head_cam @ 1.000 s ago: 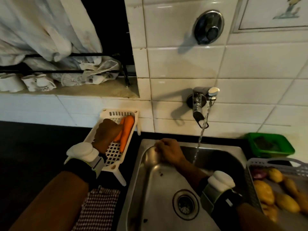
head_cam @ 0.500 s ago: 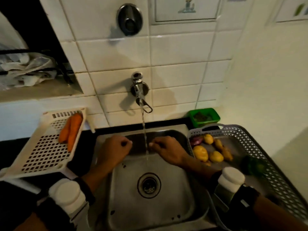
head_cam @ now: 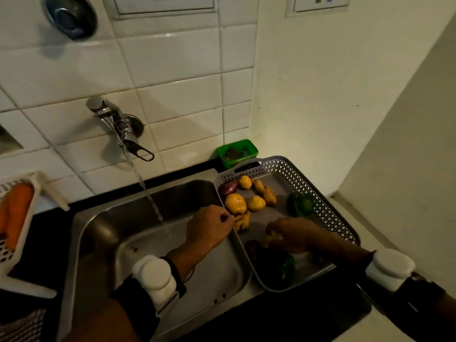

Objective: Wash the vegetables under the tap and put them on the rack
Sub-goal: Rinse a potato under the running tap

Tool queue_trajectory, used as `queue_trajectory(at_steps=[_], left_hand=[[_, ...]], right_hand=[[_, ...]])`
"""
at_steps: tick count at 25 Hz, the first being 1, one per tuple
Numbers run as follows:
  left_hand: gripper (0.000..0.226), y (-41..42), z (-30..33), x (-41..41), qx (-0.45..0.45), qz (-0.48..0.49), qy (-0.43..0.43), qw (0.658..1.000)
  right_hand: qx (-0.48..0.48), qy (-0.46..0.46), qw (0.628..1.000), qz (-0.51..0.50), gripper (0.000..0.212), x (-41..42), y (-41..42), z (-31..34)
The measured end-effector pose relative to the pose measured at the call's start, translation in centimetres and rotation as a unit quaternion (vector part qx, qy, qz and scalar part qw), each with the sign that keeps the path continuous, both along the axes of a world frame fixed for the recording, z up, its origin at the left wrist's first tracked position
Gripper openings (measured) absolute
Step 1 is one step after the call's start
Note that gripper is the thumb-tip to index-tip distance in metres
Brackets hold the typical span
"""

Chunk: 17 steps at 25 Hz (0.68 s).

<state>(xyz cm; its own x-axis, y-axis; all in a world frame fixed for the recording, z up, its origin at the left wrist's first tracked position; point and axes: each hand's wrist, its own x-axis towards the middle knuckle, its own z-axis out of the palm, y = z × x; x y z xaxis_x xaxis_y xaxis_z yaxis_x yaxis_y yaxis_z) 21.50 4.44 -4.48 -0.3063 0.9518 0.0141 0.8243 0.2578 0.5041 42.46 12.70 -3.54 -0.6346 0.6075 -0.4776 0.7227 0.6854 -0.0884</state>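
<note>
While water runs from the tap into the sink, we reach both hands into the grey basket of unwashed vegetables. Left hand pinches at a knobbly ginger piece; right hand curls over another, grasp unclear. We judge these firm, light and lumpy: grip across the thick middle. Carrots lie in the rack.

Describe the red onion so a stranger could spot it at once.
Start at the steel sink and look right to the grey perforated basket on its edge. In the basket's far left corner, just inside the rim, lies the red onion. It is the only dark purple vegetable; its neighbours are yellow or brownish.
</note>
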Motion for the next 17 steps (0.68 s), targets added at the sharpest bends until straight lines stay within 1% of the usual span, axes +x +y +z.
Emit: queue_trajectory(at_steps=[3,5,7,9,10,12,13,15,17], left_hand=[[0.03,0.6,-0.6,0.7,-0.001,0.003,0.008,1.0],[0.029,0.5,-1.0,0.6,0.0,0.007,-0.014,1.0],[0.024,0.0,-1.2,0.3,0.011,0.012,-0.037,0.999],[0.018,-0.7,-1.1,-0.5,0.027,0.029,-0.052,0.998],[0.017,-1.0,-1.1,-1.3,0.03,0.042,-0.059,0.997],[0.02,-1.6,-1.1,-2.7,0.021,0.067,-0.069,0.995],[0.021,-2.2,-1.0,-4.3,0.018,0.098,-0.072,0.992],[0.019,-2.9,-0.9,-6.6,0.009,0.152,-0.105,0.983],[0.017,-3.7,-0.5,-9.6,0.019,0.226,-0.171,0.959]], right_hand=[[0.02,0.037,0.999,-0.028,0.037,0.2,0.3,-1.2],[0.007,0.049,0.998,-0.049,0.039,0.0,0.7,-2.1],[-0.024,0.072,0.994,-0.078,0.038,-0.3,1.2,-2.4],[-0.044,0.119,0.985,-0.115,0.038,-0.7,1.7,-1.8],[-0.036,0.152,0.979,-0.133,0.04,-1.3,2.1,-1.2],[-0.025,0.245,0.956,-0.158,0.041,-2.4,2.6,0.4],[-0.037,0.302,0.94,-0.152,0.038,-4.2,2.7,1.4],[-0.104,0.411,0.894,-0.146,0.03,-7.7,2.0,3.1],[-0.187,0.476,0.85,-0.129,0.026,-13.3,0.7,4.1]])
